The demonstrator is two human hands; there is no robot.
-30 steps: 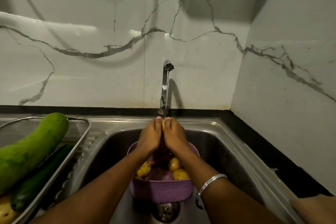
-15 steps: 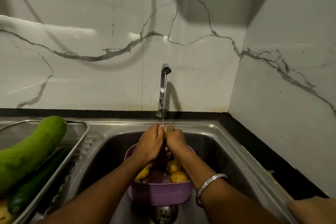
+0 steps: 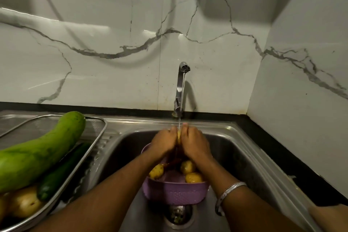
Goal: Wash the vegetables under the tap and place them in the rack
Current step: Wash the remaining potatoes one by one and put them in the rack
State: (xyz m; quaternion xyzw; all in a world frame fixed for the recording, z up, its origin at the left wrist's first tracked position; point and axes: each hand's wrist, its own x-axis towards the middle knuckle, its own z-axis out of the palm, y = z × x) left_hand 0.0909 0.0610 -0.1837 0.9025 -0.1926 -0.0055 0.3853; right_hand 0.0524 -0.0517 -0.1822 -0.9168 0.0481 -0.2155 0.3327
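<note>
My left hand (image 3: 163, 141) and my right hand (image 3: 194, 142) together grip a yellow potato (image 3: 178, 134) under the thin stream from the tap (image 3: 181, 84); only a sliver of the potato shows between the fingers. Below them a purple perforated basket (image 3: 175, 193) stands in the steel sink (image 3: 243, 149) and holds three more potatoes (image 3: 194, 177). At the left a wire mesh rack (image 3: 94, 144) holds a big pale green gourd (image 3: 37, 154), a dark green cucumber (image 3: 62, 172) and potatoes (image 3: 24, 202).
The sink drain (image 3: 178, 213) lies just in front of the basket. A marble wall stands behind the tap and on the right, with a black counter strip (image 3: 282, 149) along the sink's right side. A bangle (image 3: 229, 193) is on my right wrist.
My hands have stayed under the stream, fingers shifting round the potato. The view has tilted up slightly, so everything sits a little lower in frame.
</note>
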